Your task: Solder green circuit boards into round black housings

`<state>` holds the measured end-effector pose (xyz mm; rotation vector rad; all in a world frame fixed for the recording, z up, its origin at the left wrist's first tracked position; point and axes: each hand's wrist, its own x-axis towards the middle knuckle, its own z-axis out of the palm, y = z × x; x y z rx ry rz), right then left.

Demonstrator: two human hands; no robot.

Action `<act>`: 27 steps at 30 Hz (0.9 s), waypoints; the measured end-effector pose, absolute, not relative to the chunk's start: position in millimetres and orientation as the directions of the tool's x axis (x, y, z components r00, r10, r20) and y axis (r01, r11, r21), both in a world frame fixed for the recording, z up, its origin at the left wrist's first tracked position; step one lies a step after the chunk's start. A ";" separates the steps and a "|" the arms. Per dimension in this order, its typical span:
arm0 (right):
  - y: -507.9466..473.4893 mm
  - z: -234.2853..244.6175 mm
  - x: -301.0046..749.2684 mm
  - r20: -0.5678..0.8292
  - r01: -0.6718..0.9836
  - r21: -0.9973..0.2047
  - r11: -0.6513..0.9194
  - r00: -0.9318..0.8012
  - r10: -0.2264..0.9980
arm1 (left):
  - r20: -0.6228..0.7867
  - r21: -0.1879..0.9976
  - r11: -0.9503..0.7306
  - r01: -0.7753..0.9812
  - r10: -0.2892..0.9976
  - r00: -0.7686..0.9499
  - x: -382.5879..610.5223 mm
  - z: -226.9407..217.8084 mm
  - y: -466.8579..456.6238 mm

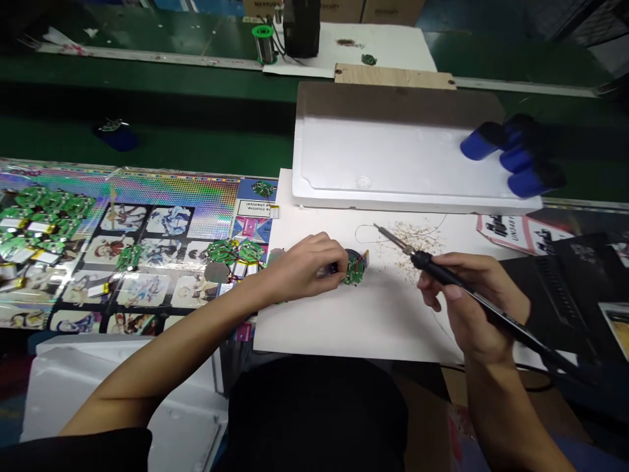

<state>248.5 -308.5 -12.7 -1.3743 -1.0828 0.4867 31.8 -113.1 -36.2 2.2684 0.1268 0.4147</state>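
My right hand (484,308) is closed around a black soldering iron (457,282), whose metal tip points up and left over the white work sheet (344,328). Left of the iron, my left hand (314,265) is closed at the edge of a green circuit board (354,269). Beside that board, a dark round part shows, mostly covered by my fingers. A thin wire (366,227) loops on the sheet near the iron's tip. To the left of my left hand lie more green boards (250,250) with wires and silver battery cells.
A white foam tray (393,151) stands behind the sheet, with several blue cylinders (528,180) at its right. Yellowish scraps (410,242) lie under the iron. Many boards (44,213) cover the left side. A solder spool (264,42) stands at the back.
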 end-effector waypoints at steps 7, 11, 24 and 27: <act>-320.9 -19.2 252.4 0.488 0.602 -0.790 0.111 0.509 0.709 | 0.225 0.771 -0.636 -0.025 0.236 0.946 32.5 -33.2 -113.8; -319.1 -18.9 255.9 0.454 0.599 -0.794 0.105 0.469 0.758 | 0.227 0.770 -0.637 -0.023 0.240 0.944 32.4 -33.8 -114.1; -301.3 -1.3 258.8 0.348 0.549 -0.814 0.190 0.199 0.916 | 0.229 0.772 -0.635 -0.029 0.235 0.945 33.2 -32.7 -113.7; -300.2 -1.8 258.9 0.345 0.562 -0.805 0.191 0.180 0.921 | 0.226 0.773 -0.633 -0.029 0.232 0.946 32.8 -33.1 -113.4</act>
